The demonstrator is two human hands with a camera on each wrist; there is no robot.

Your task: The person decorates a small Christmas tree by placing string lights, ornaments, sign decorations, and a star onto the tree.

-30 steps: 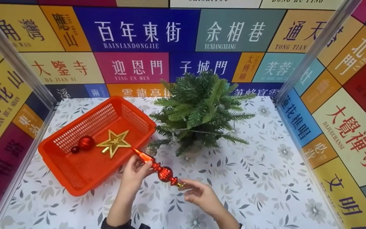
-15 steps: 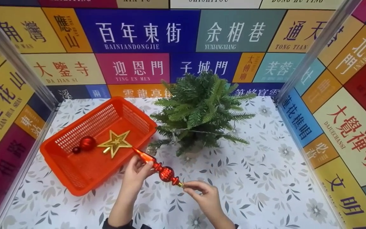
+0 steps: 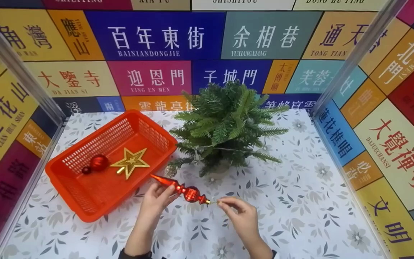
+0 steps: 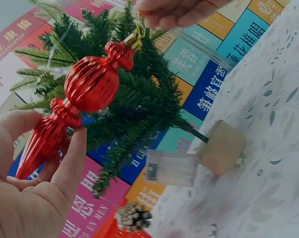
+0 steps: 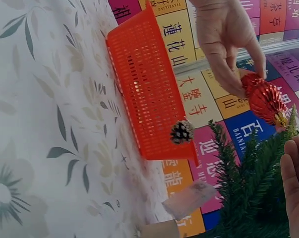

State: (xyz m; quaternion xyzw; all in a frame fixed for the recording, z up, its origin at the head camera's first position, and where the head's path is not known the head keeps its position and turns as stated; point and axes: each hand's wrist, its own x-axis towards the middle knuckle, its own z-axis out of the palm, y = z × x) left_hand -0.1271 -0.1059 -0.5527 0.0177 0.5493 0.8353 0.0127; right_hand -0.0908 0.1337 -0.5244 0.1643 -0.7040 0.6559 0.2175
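My left hand (image 3: 155,201) grips the tapered end of a shiny red Christmas ornament (image 3: 191,194). The ornament has a ribbed ball in its middle and a gold cap. In the left wrist view, thumb and fingers wrap the ornament's (image 4: 92,83) pointed part. At the cap end, my right hand (image 3: 241,216) pinches a thin hanging loop (image 3: 214,202) between thumb and fingertips. Behind both hands stands a small artificial Christmas tree (image 3: 228,122). The right wrist view shows the ribbed ornament (image 5: 267,99) between the two hands, partly covered by the left fingers.
A red plastic basket (image 3: 101,189) sits at the left, holding a gold star (image 3: 130,162), a red ball (image 3: 99,162) and a smaller dark red ball (image 3: 86,170). A pine cone (image 4: 133,216) hangs low on the tree. A clear box (image 4: 172,168) is near the tree's base (image 4: 223,148).
My right hand came to the gold cap, pinched the loop and drew it rightward and slightly up. The ornament shifted right and tilted flatter, its tip leaving the basket's edge.
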